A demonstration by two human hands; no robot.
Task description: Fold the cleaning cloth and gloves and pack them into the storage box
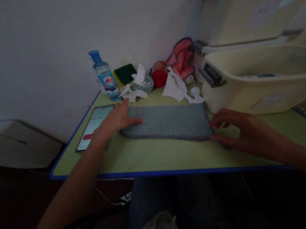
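Note:
A grey-green checked cloth point(168, 121) lies folded into a long strip on the yellow-green table point(154, 157). My left hand point(114, 121) rests flat on the cloth's left end, fingers stretched out. My right hand point(242, 129) sits at the cloth's right end with its fingers curled, pinching the near right corner. A phone point(94, 126) with a lit screen lies just left of my left hand.
Along the wall stand a water bottle point(105, 76), a green sponge point(125, 74), crumpled tissues point(137, 88), a red cup point(159, 74), a pink cloth item point(181, 59) and a white rag point(176, 87). A cream plastic basin point(264, 76) fills the right side. The table has a blue front edge.

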